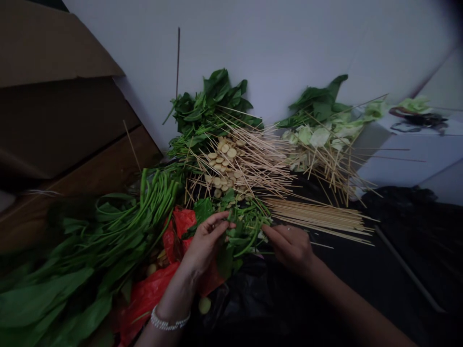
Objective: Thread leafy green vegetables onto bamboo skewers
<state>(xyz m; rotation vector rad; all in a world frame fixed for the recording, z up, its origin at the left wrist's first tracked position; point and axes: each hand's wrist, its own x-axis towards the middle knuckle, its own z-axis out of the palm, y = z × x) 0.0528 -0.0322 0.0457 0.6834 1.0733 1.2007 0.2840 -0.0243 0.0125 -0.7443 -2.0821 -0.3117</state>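
Observation:
My left hand (210,237), with a beaded bracelet at the wrist, pinches a leafy green (235,242) between thumb and fingers. To its right, my right hand (291,245) is closed, fingertips pressed together beside the green stems; what they grip is too small and dark to make out. Under and behind both hands lies a pile of cut green stems (253,212). Just beyond it are skewers threaded with round pale slices (224,166), their bare sticks (267,156) pointing right. A bundle of loose bamboo skewers (318,217) lies past my right hand.
Long-stemmed greens (119,236) fill the left side, next to a red plastic bag (148,296). Against the pale wall stand more leafy bunches (217,99) and skewered cabbage pieces (320,137). A cardboard box (54,96) is at left. Black plastic (249,299) covers the near surface.

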